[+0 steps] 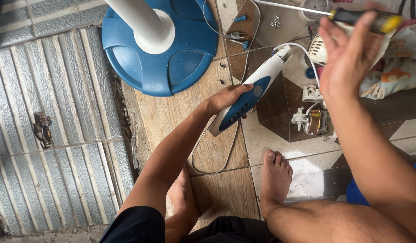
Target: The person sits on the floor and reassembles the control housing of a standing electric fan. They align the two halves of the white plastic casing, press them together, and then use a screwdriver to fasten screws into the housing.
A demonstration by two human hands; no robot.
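My left hand (226,98) grips a white and blue fan control housing (249,96) with several buttons, held tilted above the tiled floor. A white cable (302,49) runs from its upper end. My right hand (347,54) is raised at the upper right, closed around a screwdriver (365,19) with a black and yellow handle; its thin metal shaft points left. A small fan motor with copper windings (314,119) lies on the floor between my two arms.
A round blue fan base (160,58) with a white pole stands at the top. Loose screws (275,21) and blue plugs lie near it. Patterned cloth (397,67) sits at right. My bare feet (275,180) rest on the tiles. A ribbed grey surface (55,126) fills the left.
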